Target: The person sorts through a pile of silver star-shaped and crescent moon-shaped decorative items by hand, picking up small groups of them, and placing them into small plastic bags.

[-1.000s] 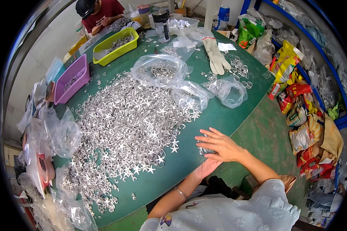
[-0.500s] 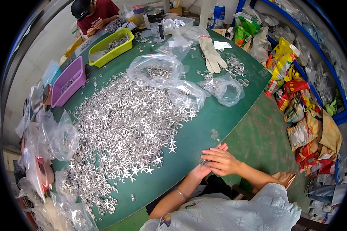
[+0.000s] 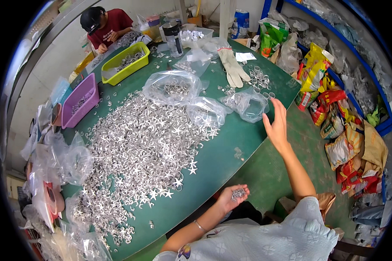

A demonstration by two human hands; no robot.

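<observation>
My left hand (image 3: 227,201) is palm up beside the table's near edge, fingers curled round a small heap of silver metal pieces (image 3: 238,194), too small to tell one by one. Stretched out to the right, my right hand (image 3: 278,126) is open and bare, its fingers apart. It is nearest to a clear plastic bag (image 3: 253,108) with small metal parts (image 3: 233,100) at its mouth. A wide pile of silver rings and starfish-shaped pieces (image 3: 137,139) covers much of the green table (image 3: 217,163). Two clear bags (image 3: 207,112) lie on the pile's far side.
A purple basket (image 3: 79,102) and a yellow-green basket (image 3: 126,65) hold more pieces. A white glove (image 3: 232,67) lies near loose rings (image 3: 259,78). Across the table sits a co-worker (image 3: 106,28). Colourful sacks (image 3: 335,113) line the blue shelf at right.
My hands have come apart. The right one has reached away and up toward the clear bag; the left has dropped slightly, its heap of metal pieces now uncovered.
</observation>
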